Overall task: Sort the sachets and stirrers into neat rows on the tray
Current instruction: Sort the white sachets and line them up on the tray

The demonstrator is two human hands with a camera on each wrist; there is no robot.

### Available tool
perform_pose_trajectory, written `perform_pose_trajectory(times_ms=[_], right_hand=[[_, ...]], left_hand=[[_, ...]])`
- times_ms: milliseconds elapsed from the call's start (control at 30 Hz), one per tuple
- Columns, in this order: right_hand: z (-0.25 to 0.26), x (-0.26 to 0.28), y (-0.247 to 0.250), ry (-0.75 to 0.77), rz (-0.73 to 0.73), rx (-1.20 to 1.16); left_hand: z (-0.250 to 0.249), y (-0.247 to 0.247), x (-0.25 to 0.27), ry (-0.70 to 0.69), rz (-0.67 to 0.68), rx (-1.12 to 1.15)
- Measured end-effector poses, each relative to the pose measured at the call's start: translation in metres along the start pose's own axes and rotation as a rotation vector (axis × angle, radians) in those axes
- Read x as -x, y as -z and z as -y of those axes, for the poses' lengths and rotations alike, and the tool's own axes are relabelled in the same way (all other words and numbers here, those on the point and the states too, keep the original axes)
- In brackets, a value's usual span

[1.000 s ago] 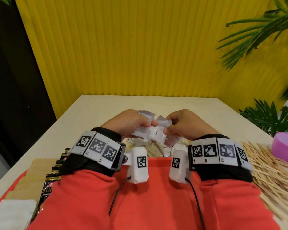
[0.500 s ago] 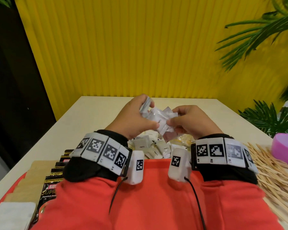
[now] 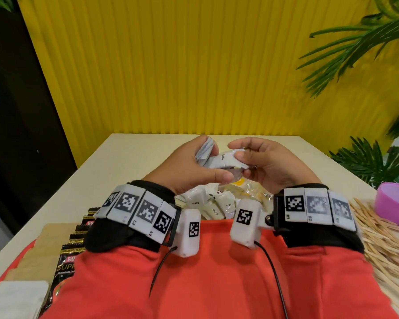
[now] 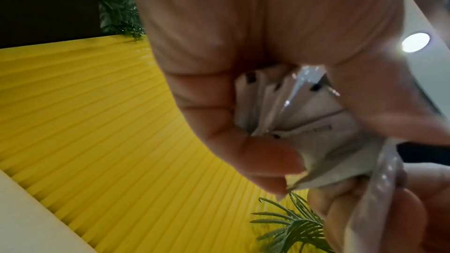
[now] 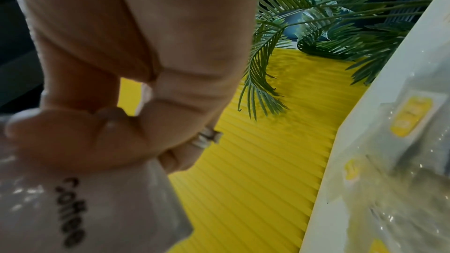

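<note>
Gripping a fanned stack of white sachets (image 3: 204, 150) in left hand (image 3: 189, 165), pinching one coffee sachet (image 3: 226, 161) with right hand (image 3: 266, 163), above the loose pile (image 3: 213, 203). Likely light, slick, crinkly; best held by flat sealed ends.

Compared with one second ago, both hands sit higher above the table and farther from the loose sachet pile (image 3: 213, 203). The left hand (image 3: 189, 164) now grips a fanned stack of white sachets (image 4: 289, 107) edge-on, where it earlier held them flat and low. The right hand (image 3: 267, 162) now pinches a single sachet marked "Coffee" (image 3: 226, 161) lengthwise against that stack; earlier it held several crumpled together.
</note>
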State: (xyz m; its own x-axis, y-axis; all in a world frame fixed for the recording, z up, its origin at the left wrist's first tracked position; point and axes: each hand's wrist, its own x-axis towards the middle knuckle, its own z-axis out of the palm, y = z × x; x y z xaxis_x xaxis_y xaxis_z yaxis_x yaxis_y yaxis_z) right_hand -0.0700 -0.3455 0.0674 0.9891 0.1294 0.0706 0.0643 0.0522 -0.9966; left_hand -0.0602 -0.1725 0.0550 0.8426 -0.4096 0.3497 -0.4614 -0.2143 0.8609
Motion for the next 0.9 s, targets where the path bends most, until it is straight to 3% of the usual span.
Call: perform_pose_trajectory(times_ms=[167,333,567,733,900], right_hand=[[-0.001,-0.002,-0.004,0.002,-0.016,0.083],[-0.002,-0.002,-0.002,0.024,-0.027,0.062],[-0.002,-0.002,0.0,0.085,-0.023,0.072],[-0.003,-0.003,-0.001,0.102,-0.039,0.154],[-0.005,-0.005,-0.001,0.116,-0.05,0.206]], left_hand=[[-0.001,-0.002,0.001,0.018,0.009,-0.069],[-0.002,0.0,0.0,0.08,-0.006,0.031],[-0.001,0.005,0.0,0.189,-0.187,0.272],[0.001,0.007,-0.001,0.16,-0.191,0.303],[-0.004,0.009,0.001,0.247,-0.104,0.424]])
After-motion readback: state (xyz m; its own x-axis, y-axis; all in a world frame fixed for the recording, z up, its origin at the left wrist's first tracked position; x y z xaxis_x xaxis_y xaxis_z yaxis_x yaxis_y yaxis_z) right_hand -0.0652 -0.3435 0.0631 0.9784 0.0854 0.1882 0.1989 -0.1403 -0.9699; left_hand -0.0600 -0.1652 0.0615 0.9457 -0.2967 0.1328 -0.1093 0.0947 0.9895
